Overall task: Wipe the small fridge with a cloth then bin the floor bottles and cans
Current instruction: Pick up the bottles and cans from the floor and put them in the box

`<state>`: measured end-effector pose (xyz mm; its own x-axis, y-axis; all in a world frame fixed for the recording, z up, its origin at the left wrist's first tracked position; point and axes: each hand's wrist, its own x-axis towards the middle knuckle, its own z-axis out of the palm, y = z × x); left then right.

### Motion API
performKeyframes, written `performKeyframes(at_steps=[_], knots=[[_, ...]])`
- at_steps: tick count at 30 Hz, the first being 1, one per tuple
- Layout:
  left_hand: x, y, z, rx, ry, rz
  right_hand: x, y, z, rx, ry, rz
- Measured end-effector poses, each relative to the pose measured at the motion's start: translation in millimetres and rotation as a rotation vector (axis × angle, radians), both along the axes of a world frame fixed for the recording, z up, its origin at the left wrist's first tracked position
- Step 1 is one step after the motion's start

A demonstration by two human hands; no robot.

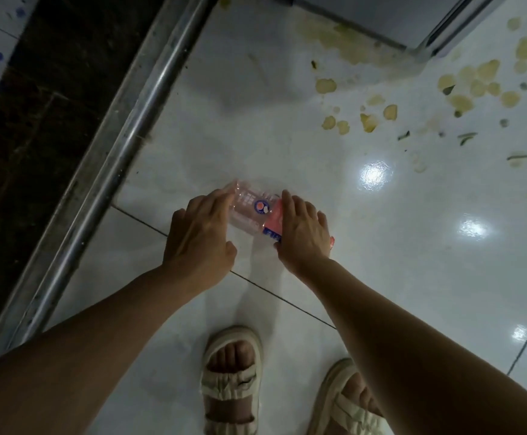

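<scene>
A clear plastic bottle (252, 211) with a pink and blue label lies on its side on the white tiled floor, just ahead of my feet. My left hand (199, 237) covers its base end, fingers curled over it. My right hand (303, 233) rests over its neck end, hiding the cap, and a bit of pink shows past the hand's right edge. Both hands touch the bottle. The fridge, the cloth and the bin are out of view.
A metal door track (124, 127) runs diagonally on the left with a dark threshold beyond it. Yellowish stains and green scraps (475, 89) spot the floor at upper right. A grey metal frame corner (419, 48) stands at the top. My sandalled feet (234, 381) are below.
</scene>
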<state>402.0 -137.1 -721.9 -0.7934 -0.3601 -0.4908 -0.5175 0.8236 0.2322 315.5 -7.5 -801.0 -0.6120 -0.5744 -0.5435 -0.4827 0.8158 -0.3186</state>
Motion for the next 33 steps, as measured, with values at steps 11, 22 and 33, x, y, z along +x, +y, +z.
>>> performKeyframes(at_steps=[11,22,33], knots=[[-34,13,105,-0.006,-0.014,-0.022,-25,42,119,0.052,-0.019,-0.119],[-109,92,288,0.030,0.047,-0.200,-75,162,319,0.054,0.035,-0.400],[-193,229,408,0.025,0.057,-0.356,-127,323,444,0.090,0.077,-0.670]])
